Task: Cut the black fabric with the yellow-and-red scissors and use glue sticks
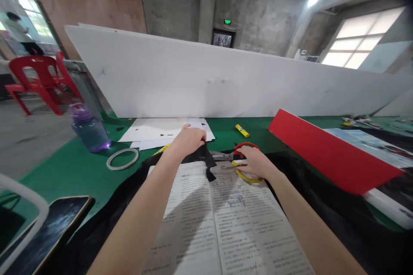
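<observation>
Black strip [209, 159]: we see it hanging from the fingers of the left hand [191, 138], over the open book [222, 223].
Left hand: we have its fingers closed on the strip's upper end.
Scissors [226, 157]: we see their blades reaching from the right hand [253, 161] toward the strip; we cannot tell whether they are cutting.
Right hand: we have it curled around the red and yellow handles, which stand spread apart.
Book: we see it below and between both hands.
White sheets [151, 129]: just beyond and left of our left hand.
Yellow tube [241, 131]: just beyond our right hand.
Pale ring [112, 166]: left of our left hand.
Red block [329, 154]: right of our right hand.
</observation>
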The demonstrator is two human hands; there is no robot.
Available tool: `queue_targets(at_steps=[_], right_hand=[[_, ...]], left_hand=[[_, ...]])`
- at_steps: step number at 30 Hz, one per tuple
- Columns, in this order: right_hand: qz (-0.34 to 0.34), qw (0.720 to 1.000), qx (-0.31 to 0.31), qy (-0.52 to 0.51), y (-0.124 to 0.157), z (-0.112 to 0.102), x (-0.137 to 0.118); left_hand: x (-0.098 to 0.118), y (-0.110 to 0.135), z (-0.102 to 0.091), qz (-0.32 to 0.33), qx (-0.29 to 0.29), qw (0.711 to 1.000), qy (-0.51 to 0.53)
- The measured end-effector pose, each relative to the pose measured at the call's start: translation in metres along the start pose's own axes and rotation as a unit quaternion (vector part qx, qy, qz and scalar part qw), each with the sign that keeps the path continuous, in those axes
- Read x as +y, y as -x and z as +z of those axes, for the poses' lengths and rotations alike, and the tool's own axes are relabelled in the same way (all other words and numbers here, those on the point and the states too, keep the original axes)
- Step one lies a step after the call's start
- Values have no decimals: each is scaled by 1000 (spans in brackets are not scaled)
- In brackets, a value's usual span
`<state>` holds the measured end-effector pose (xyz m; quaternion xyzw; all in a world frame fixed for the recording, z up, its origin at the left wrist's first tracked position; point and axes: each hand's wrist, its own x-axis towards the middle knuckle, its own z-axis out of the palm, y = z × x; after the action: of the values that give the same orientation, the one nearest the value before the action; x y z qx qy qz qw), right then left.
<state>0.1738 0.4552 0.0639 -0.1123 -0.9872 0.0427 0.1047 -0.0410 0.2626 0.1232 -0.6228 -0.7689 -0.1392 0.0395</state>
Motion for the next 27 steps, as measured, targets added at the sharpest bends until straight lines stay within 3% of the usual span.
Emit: queue_targets(at_steps=[8,16,27], right_hand=[[-33,998,-27,-42,-22,-16,-5],[-8,995,-81,-49,-36,-28,-9],[46,985,-80,-146,-32,-10,-16]], left_hand=[[3,2,-4,1,1,1000,11],[4,4,-5,4,5,1000,15],[5,6,-6,4,-5,1000,11]])
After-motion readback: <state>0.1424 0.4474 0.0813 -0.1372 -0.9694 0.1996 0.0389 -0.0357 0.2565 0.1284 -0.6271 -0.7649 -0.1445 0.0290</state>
